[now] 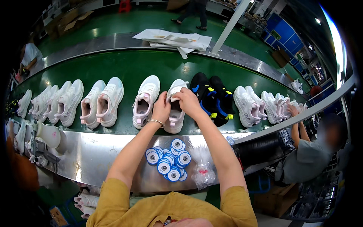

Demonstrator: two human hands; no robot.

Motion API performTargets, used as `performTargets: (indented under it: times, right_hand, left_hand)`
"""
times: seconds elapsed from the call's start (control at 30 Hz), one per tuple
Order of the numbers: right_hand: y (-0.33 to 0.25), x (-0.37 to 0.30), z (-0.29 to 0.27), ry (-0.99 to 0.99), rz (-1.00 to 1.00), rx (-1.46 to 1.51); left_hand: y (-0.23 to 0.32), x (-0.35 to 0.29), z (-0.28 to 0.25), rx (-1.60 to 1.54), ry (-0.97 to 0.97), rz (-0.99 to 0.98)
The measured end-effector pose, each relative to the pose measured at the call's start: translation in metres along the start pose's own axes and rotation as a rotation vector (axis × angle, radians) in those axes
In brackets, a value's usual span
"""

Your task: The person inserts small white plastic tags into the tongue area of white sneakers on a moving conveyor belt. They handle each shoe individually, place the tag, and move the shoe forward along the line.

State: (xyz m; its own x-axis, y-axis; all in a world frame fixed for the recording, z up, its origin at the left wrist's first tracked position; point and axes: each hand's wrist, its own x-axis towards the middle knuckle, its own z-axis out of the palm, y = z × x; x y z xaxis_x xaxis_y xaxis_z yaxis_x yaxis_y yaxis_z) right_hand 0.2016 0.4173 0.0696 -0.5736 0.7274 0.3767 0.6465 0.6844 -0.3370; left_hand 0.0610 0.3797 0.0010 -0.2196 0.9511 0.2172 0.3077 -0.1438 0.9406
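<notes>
A white sneaker with pink details (174, 123) stands on the green belt (128, 68), its heel toward me. My left hand (161, 109) grips the left side of its collar. With bent fingers, my right hand (187, 100) pinches the shoe at its tongue and upper opening; the fingertips are partly hidden. Just left of it stands the matching white sneaker (149, 89), untouched, with a round mark inside near its heel. A black pair of sneakers with blue and yellow parts (211, 96) stands close to my right hand.
On the metal ledge before me lie a pile of round blue-and-white labels (170, 160) and a clear plastic bag (203, 168). More white sneakers line the belt, such as a pair (109, 102) at left. White paper sheets (174, 39) lie beyond. A co-worker (308, 157) sits at right.
</notes>
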Motion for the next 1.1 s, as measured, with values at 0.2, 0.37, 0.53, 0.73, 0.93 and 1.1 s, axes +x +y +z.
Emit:
performTargets:
  times: [0.2,0.37,0.53,0.73,0.93,1.1]
  right_hand:
    - [-0.022,-0.002,-0.002,-0.152,-0.172,-0.376]
    - [-0.04,-0.019,0.009,-0.041,-0.205,-0.336]
    - [-0.015,-0.043,-0.037,0.282,0.027,0.018]
    - [0.022,-0.045,-0.053,0.282,0.62,0.606]
    - [0.009,-0.041,-0.083,0.187,0.732,1.214]
    - [0.01,-0.043,-0.082,0.197,0.575,1.278]
  left_hand:
    - [0.001,-0.002,0.001,-0.072,0.01,0.019]
    - [0.001,-0.009,-0.011,-0.059,-0.035,0.033]
    - [0.049,-0.01,-0.026,0.324,0.016,0.451]
    - [0.076,-0.012,0.011,0.884,-0.125,0.65]
    - [0.076,-0.034,0.013,0.756,-0.009,0.722]
    - [0.076,-0.053,0.017,0.639,0.125,0.753]
